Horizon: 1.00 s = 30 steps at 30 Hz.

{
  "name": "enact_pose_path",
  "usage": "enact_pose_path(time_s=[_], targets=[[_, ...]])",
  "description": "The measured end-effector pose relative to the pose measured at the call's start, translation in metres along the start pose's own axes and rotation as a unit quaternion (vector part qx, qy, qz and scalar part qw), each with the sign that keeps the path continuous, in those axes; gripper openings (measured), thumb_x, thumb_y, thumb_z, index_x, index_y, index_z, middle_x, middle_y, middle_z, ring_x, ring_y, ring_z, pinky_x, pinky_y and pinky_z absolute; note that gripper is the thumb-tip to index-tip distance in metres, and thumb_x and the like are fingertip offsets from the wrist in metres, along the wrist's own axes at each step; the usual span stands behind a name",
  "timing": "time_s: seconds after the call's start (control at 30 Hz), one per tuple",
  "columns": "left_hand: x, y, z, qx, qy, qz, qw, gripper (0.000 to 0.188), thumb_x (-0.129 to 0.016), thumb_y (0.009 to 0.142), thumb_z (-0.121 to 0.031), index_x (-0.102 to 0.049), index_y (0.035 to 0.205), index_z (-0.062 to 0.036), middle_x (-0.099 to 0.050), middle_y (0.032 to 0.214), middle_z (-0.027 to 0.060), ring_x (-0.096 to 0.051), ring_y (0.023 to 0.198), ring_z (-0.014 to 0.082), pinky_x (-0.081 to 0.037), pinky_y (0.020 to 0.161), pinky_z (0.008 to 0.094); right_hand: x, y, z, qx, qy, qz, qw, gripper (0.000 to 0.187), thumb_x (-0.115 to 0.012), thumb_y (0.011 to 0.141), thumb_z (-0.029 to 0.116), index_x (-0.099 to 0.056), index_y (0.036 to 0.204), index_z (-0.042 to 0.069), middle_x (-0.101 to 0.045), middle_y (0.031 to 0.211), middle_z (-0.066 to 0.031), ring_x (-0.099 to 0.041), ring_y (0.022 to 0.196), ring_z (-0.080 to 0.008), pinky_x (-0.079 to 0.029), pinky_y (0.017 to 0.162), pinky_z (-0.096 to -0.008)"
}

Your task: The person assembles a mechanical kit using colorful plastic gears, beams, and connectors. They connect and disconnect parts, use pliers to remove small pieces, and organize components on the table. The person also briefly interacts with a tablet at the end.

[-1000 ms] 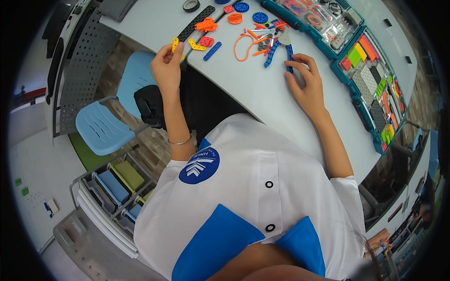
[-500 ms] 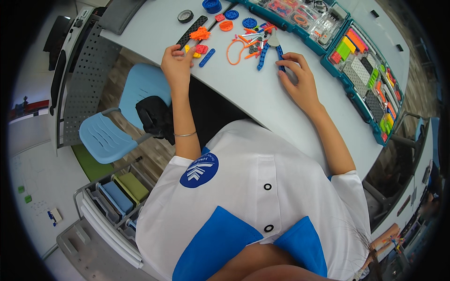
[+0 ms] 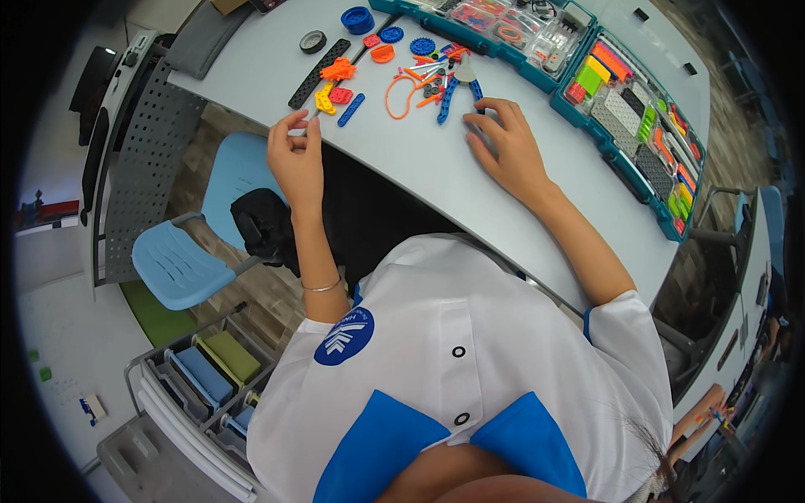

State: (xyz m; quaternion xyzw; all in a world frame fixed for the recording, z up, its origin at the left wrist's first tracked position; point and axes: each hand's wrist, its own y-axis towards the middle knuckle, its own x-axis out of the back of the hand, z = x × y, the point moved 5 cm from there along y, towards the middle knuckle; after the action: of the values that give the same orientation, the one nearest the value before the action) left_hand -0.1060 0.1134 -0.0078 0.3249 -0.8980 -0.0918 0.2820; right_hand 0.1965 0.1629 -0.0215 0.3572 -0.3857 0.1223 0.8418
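Observation:
My left hand (image 3: 295,163) is at the table's near edge, thumb and forefinger brought close together. A thin greyish sliver shows at their tips; I cannot make out what it is. Just beyond lie a yellow connector (image 3: 324,99), a red block (image 3: 340,95), a blue beam (image 3: 351,110), an orange piece (image 3: 339,70) and a long black perforated beam (image 3: 319,74). My right hand (image 3: 509,144) rests on the tabletop with fingers spread, holding nothing. Its fingertips are beside the blue handle of the pliers (image 3: 462,83), which lie partly spread.
An orange band (image 3: 401,98), blue gears (image 3: 423,46), a blue wheel (image 3: 357,20) and a grey ring (image 3: 313,42) lie on the white table (image 3: 495,214). A teal case (image 3: 610,148) of sorted parts borders the far and right sides. A blue chair (image 3: 180,260) stands left.
My left hand has drawn back from the yellow connector toward the table edge. The right hand's fingers have slipped slightly off the pliers' handle. The whole view has shifted a little.

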Motion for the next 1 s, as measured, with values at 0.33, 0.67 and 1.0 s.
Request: enact_pose_path(time_s=[0.33,0.67,1.0], targets=[[-0.004,-0.040,-0.006,-0.015,-0.036,0.019,0.999,0.016,-0.067,0.091,-0.008,-0.068,0.105,-0.0017,-0.062,0.093,0.0039,-0.054,0.060,0.0051,-0.043,0.054,0.0217,-0.003,-0.003,-0.002,0.015,0.021,-0.023,0.999,0.018,-0.068,0.082,0.007,-0.066,0.100,0.003,-0.057,0.110,-0.0124,-0.056,0.103,-0.0289,-0.049,0.086,-0.0386],[-0.101,-0.061,-0.060,-0.117,0.023,0.187,0.975,0.028,-0.075,0.082,-0.021,-0.067,0.105,-0.0058,-0.066,0.088,0.0055,-0.056,0.065,0.0172,-0.049,0.064,0.0318,-0.004,-0.003,0.017,0.102,0.034,0.014,0.994,0.012,-0.069,0.082,0.009,-0.066,0.093,0.005,-0.059,0.097,-0.0101,-0.060,0.089,-0.0277,-0.050,0.074,-0.0374],[-0.088,-0.048,-0.041,-0.190,0.022,0.041,0.981,0.023,-0.075,0.082,-0.011,-0.069,0.103,-0.0026,-0.060,0.096,0.0077,-0.055,0.085,0.0202,-0.047,0.075,0.0333,-0.013,0.007,0.013,0.041,0.022,0.061,0.997,0.012,-0.072,0.081,0.014,-0.068,0.091,0.009,-0.060,0.084,-0.0059,-0.061,0.081,-0.0256,-0.049,0.067,-0.0366]])
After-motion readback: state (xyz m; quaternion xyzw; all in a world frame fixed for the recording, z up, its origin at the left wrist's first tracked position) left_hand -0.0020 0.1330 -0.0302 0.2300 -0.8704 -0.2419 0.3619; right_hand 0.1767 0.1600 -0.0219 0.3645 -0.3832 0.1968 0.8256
